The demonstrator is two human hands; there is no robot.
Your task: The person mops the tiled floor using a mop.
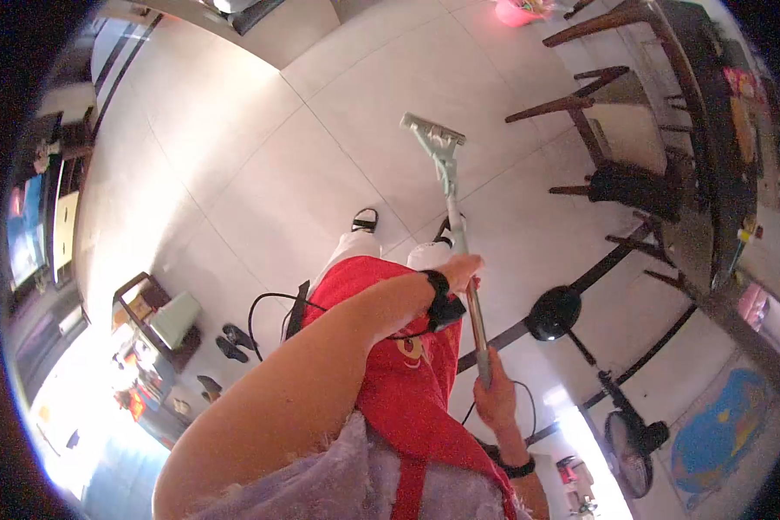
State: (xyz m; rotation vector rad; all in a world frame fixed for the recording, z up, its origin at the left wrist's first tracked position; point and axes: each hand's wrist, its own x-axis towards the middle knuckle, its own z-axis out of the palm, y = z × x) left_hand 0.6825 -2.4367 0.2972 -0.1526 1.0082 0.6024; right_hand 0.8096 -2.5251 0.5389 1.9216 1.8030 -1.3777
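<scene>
A mop with a narrow pale green head [433, 130] and a metal pole [476, 325] slants across the middle of the view. No cloth or sponge shows on the head, and I cannot tell whether it touches the floor. My left hand [461, 270] is closed around the pole partway down, a black band on its wrist. Near the pole's upper end, my right hand [496, 394] grips it, also with a black wristband. A red apron [407, 355] covers my front, and a black cable loops beside it. My sandalled feet [365, 220] stand behind the mop head.
Wooden chairs [620, 130] and a long dark table [711, 173] line the right. A black standing fan [628, 451] and its round base [554, 313] are at lower right, near a blue mat [724, 429]. Shoes [234, 343] and a small chair [175, 329] sit left. A pink basin [520, 10] lies ahead.
</scene>
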